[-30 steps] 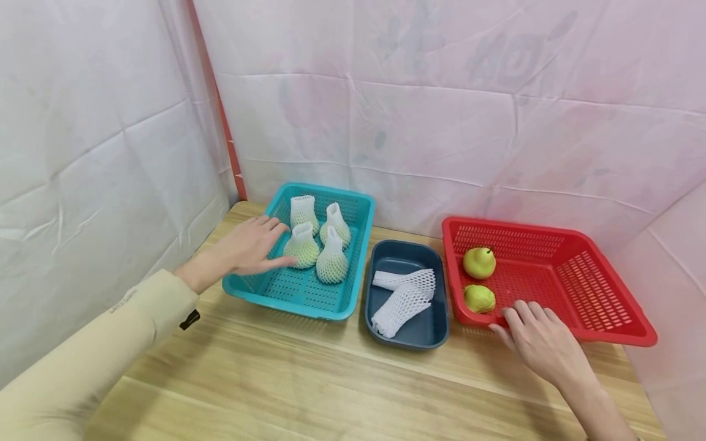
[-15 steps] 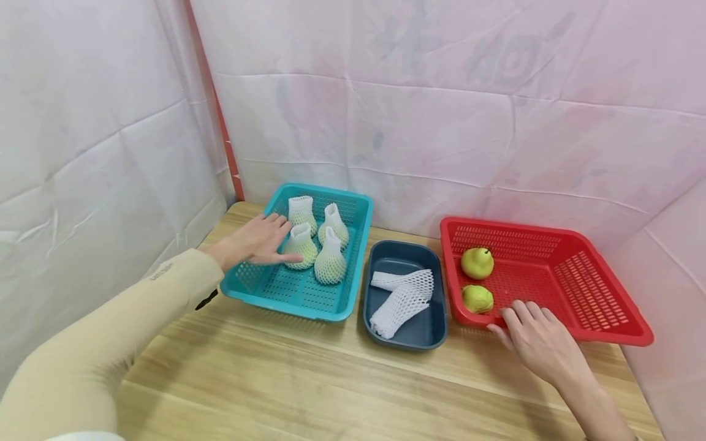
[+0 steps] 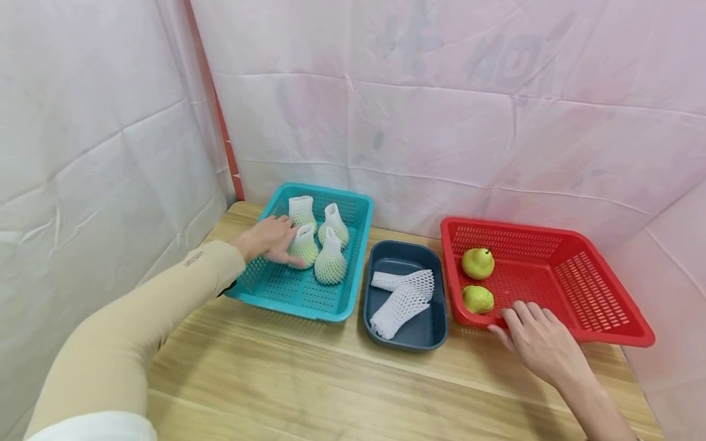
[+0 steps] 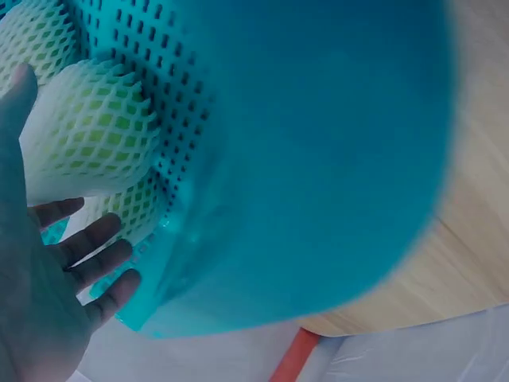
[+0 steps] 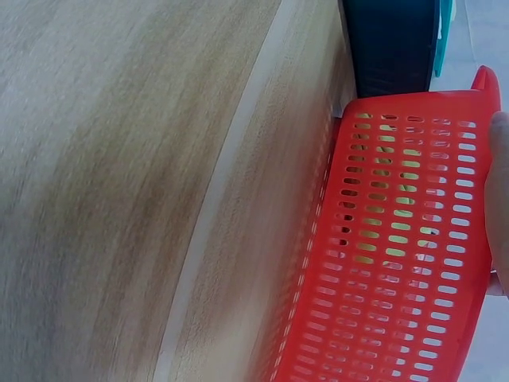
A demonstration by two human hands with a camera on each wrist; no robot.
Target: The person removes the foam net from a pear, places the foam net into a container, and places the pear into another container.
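My left hand (image 3: 271,239) reaches over the left side of the teal basket (image 3: 300,311), thumb and fingers spread around the front-left pear (image 3: 303,250) in a white foam net. In the left wrist view the fingers are extended beside that netted pear (image 4: 107,131); whether they touch it I cannot tell. Several netted pears stand in this basket, one (image 3: 331,260) just to the right. My right hand (image 3: 543,343) grips the front rim of the red basket (image 3: 612,335), fingers over the edge and thumb outside. Two bare pears lie inside it, one upper (image 3: 478,263), one lower (image 3: 478,299).
Between the baskets stands a dark blue tray (image 3: 408,342) with white foam nets (image 3: 401,303) in it. All three containers are on a wooden table (image 3: 331,392). White and pinkish cloth (image 3: 419,135) hangs behind and at the sides.
My left hand has moved right and deeper into the teal basket, its thumb and fingers now around the front-left pear. My right hand stays on the red rim.
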